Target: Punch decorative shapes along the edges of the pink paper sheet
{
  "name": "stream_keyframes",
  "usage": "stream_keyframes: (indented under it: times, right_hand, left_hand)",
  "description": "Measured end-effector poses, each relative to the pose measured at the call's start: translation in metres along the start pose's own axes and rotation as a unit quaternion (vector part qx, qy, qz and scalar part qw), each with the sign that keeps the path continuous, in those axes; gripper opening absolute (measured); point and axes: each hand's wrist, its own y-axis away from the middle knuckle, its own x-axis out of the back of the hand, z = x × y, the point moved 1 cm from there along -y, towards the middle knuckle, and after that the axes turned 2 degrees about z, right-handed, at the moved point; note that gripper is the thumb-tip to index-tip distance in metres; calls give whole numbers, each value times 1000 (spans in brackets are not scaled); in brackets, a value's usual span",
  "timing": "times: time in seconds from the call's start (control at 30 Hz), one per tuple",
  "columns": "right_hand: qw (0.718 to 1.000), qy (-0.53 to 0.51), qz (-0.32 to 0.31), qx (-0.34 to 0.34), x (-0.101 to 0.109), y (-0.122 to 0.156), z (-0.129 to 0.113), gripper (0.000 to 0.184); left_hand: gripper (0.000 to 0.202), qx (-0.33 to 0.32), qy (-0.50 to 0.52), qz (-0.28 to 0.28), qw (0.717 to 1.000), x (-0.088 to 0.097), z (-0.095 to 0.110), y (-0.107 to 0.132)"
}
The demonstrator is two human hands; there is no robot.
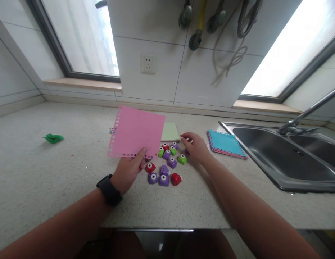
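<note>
left grip point(129, 169) pinches pink paper point(139, 133), right grip point(195, 146) beside green paper point(170, 132)

**Bright White Window, Dark Down Low**

Lit by day from the left window point(78, 39) and the right window point(288, 54). Washed out to plain white in the right one, paler gray in most of the left. Shiny in streaks on the sink point(277, 154) and tap point(313, 108). Smudged with soft shadows on the wall point(145, 86) near the pipes point(202, 14). Even and flat on the pink paper point(137, 133). Very dark below the counter point(83, 183). Stretched near the sides. A bit fuzzy on the small punches point(164, 181).
</note>
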Motion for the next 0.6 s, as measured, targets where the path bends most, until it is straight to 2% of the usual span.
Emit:
stream_keyframes:
  times: [0.17,0.3,0.43,0.6]
  right_hand:
    - [996,64,-39,43,-1,0,-2,17]
    - [992,89,-69,64,-1,3,-8,24]
    - [992,66,-100,27,-3,4,-12,25]
    - [996,40,-82,4,-7,4,-13,20]
  left_hand:
    - [51,10,15,-10,1000,-1,6,2]
    - [49,25,34,-11,999,0,6,2]
    - [48,26,34,-21,999,0,1,2]
    - [48,34,4,-24,999,0,-5,2]
